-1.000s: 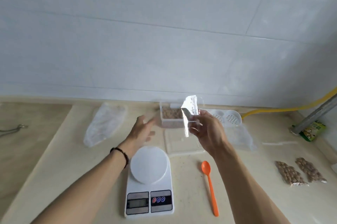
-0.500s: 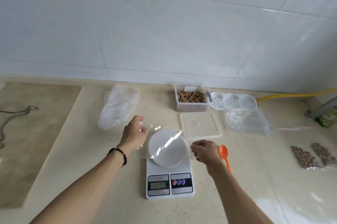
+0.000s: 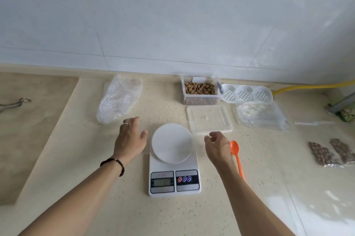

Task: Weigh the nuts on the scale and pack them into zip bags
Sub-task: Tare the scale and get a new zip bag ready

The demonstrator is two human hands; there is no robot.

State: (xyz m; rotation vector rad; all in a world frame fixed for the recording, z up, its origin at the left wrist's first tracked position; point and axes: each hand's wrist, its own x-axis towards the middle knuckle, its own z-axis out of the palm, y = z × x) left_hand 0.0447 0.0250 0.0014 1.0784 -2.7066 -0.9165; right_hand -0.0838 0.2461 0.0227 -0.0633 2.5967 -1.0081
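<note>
White kitchen scale (image 3: 173, 161) sits at frame centre; the left hand (image 3: 129, 139) lies spread flat beside it, the right hand (image 3: 218, 146) hangs loosely curled, empty, touching an orange spoon (image 3: 236, 156).

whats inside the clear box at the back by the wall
The clear box holds brown nuts, heaped to about half its height. What lies beneath the top nuts is covered.

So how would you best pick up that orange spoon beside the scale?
Probably by its long thin handle, coming from above. The orange spoon lies flat on the counter with its bowl pointing away toward the wall and its handle running back toward the person, partly hidden by the right hand, which is closest to take it.
</note>
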